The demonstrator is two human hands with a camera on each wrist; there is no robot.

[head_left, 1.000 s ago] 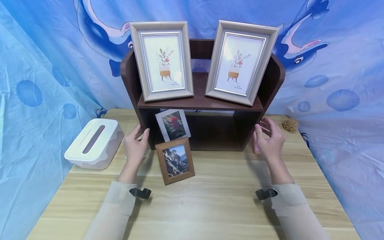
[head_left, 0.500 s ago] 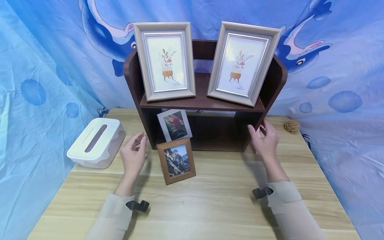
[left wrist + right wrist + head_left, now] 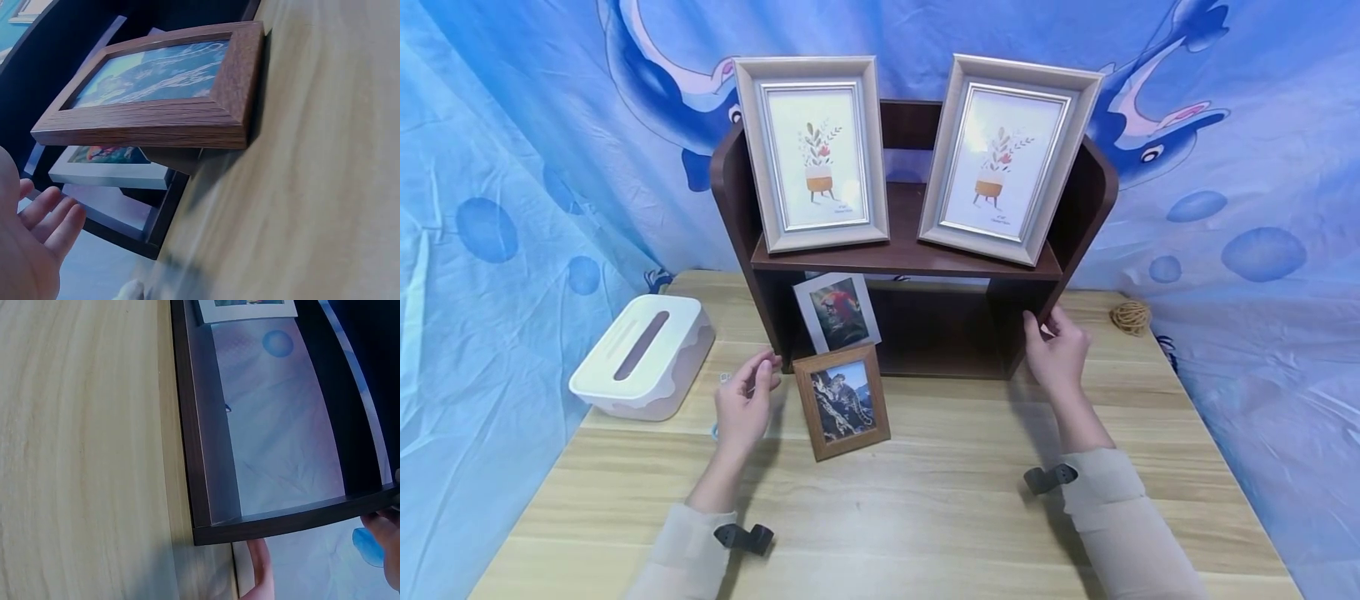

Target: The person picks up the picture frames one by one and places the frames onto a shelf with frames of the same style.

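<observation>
A dark brown two-tier shelf (image 3: 895, 260) stands on the table. My right hand (image 3: 1057, 357) is at its right side panel, thumb at the front edge and fingers on the outer side; in the right wrist view, fingers (image 3: 382, 534) hold that panel's edge. Beside the lower left corner of the shelf, my left hand (image 3: 747, 404) has loosely bent fingers and holds nothing. The left wrist view shows those fingers (image 3: 53, 219) apart from the wooden photo frame (image 3: 802, 392), which leans in front of a white photo frame (image 3: 870, 312) with a parrot picture.
Two pale frames, the left one (image 3: 748, 158) and the right one (image 3: 940, 150), stand on the upper tier. A white tissue box (image 3: 692, 321) sits at the left, a twine ball (image 3: 1130, 317) at the back right. A pinkish shape (image 3: 259, 565) below the panel is unclear.
My left hand has drawn back from the shelf's left panel and lower, then closer to its bottom corner. My right hand has shifted slightly left and its thumb now meets the right panel's front edge.
</observation>
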